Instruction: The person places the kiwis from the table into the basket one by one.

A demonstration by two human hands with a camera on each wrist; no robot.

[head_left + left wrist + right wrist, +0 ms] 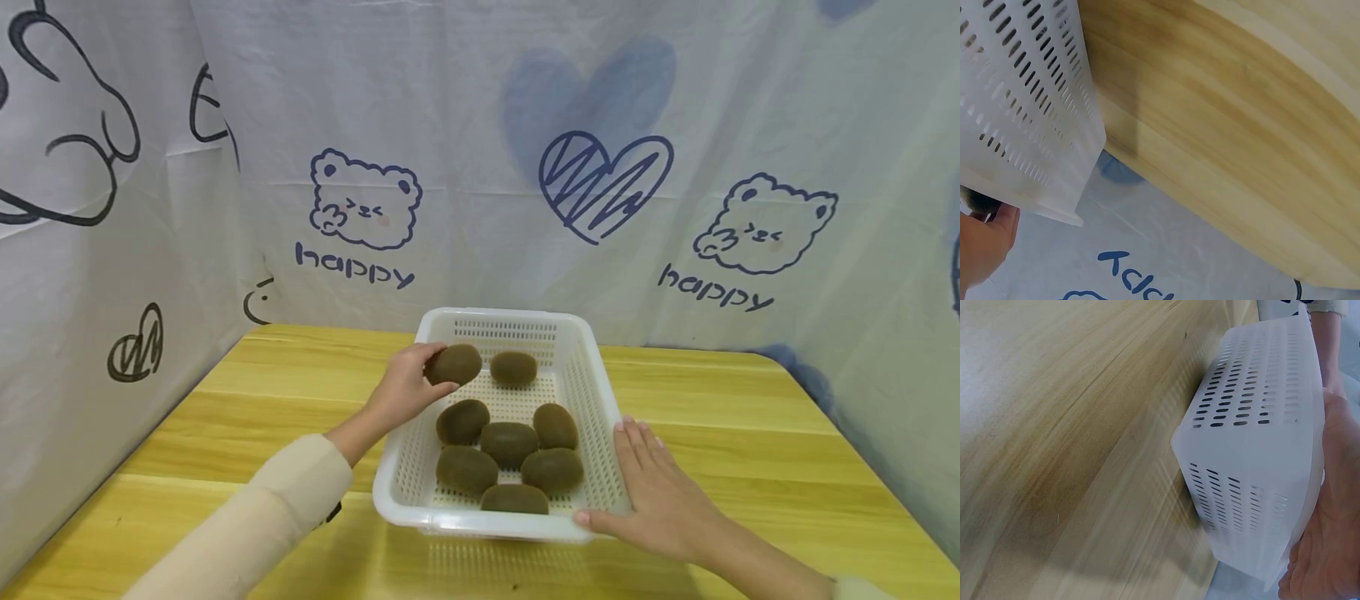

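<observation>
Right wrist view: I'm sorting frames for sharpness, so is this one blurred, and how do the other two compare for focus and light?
Right wrist view: the wooden table looks soft and smeared, the white basket sharper. Left wrist view: fairly sharp basket slots, with a shadow on the wood beside the basket. Head view: even, soft light, crisp kiwis, edges bowed by the wide lens.

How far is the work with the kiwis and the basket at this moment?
Seven brown fuzzy kiwis lie inside the white perforated plastic basket. In hand: the left hand grips one more kiwi above the basket's far left part, while the right hand rests flat against its right side. No kiwis show on the yellow wooden table outside the basket.
</observation>
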